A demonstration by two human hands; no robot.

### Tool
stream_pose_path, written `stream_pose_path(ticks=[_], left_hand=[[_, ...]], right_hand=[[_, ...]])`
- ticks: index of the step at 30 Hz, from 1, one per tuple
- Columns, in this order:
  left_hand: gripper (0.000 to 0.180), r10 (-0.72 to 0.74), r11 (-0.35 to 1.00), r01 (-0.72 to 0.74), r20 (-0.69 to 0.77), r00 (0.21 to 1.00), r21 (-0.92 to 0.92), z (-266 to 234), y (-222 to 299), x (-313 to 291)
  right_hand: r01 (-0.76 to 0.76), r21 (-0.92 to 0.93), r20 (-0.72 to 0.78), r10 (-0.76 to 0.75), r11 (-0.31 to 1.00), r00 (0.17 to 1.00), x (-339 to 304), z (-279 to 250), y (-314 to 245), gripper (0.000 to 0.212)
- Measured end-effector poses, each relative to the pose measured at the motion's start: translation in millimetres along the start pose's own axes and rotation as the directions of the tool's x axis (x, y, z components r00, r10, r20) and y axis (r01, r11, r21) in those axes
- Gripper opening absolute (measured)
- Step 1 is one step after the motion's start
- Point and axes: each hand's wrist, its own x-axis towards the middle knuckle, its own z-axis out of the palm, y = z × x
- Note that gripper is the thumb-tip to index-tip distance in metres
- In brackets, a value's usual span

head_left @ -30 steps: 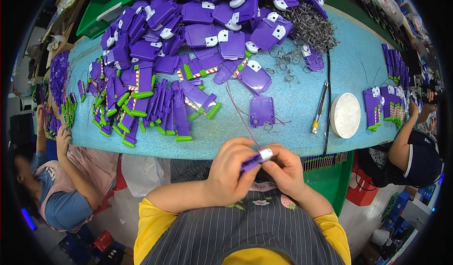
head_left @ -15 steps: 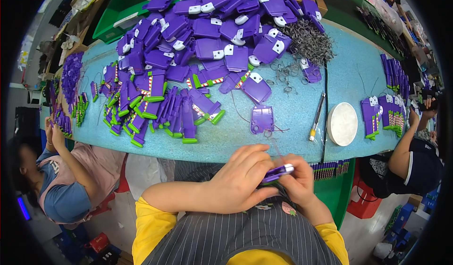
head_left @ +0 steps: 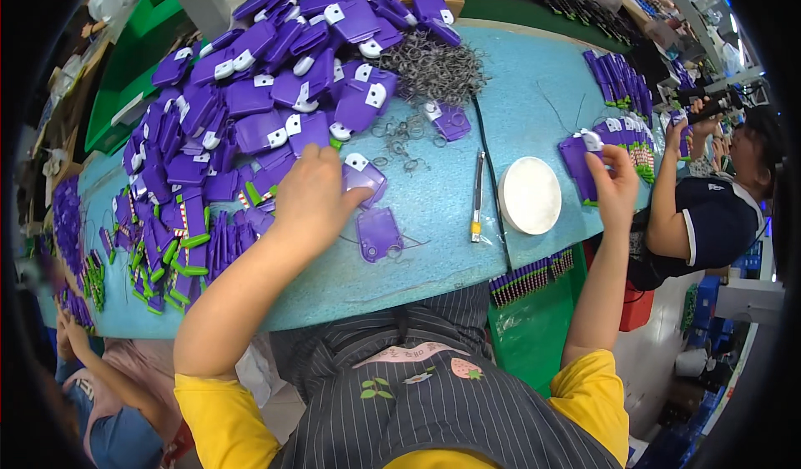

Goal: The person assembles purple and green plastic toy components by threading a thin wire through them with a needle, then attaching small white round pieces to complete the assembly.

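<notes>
My left hand (head_left: 313, 194) reaches onto the near right edge of a heap of purple plastic pieces with white ends (head_left: 250, 98). Its thumb is spread away from the fingers, which rest among the pieces and are partly hidden. Beside the thumb lies a purple piece with a white end (head_left: 365, 179), and nearer me a flat purple cover (head_left: 379, 235). My right hand (head_left: 615, 179) is closed, pinching the white end of a purple plastic part (head_left: 576, 167) at the right side of the table, beside a row of similar parts with green ends (head_left: 630, 139).
On the blue tabletop (head_left: 434, 260) stand a round white dish (head_left: 531, 195) and a yellow-ended pen-like tool (head_left: 477, 202), with a black cable (head_left: 491, 156) between. Tangled wire rings (head_left: 438, 67) lie behind. A green bin (head_left: 534, 335) sits below the edge. Co-workers sit at both sides.
My hands have parted from in front of my body: the left went to the purple heap, the right carried the purple part to the right-hand row. The view has shifted right.
</notes>
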Motion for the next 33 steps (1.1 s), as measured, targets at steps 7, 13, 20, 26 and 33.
stream_pose_path(ticks=[7, 13, 20, 26, 33], left_hand=[[0.030, 0.094, 0.975, -0.130, -0.198, 0.976, -0.180, -6, -3, -4], [0.048, -0.019, 0.748, -0.079, -0.140, 0.990, -0.659, -42, 19, -48], [0.064, 0.123, 0.258, 0.146, 0.182, 0.976, -0.955, 5, 9, -136], [0.046, 0.176, 0.244, 0.121, 0.167, 0.970, -0.962, 25, -9, -155], [0.031, -0.304, 0.002, 0.038, 0.035, 0.952, -0.999, 5, -44, -167]], right_hand=[[0.225, -0.668, -0.074, -0.364, 0.709, 0.928, -5, 17, -12, 0.032], [0.599, 0.096, 0.312, -0.596, 0.795, 0.740, -88, 54, -158, 0.071], [0.265, 0.482, 0.641, -0.542, 0.835, 0.544, -128, 86, -197, 0.077], [0.140, 0.427, 0.664, -0.415, 0.893, 0.622, -153, 108, -193, 0.074], [0.293, 0.379, 0.629, -0.477, 0.878, 0.614, -140, 130, -213, 0.075]])
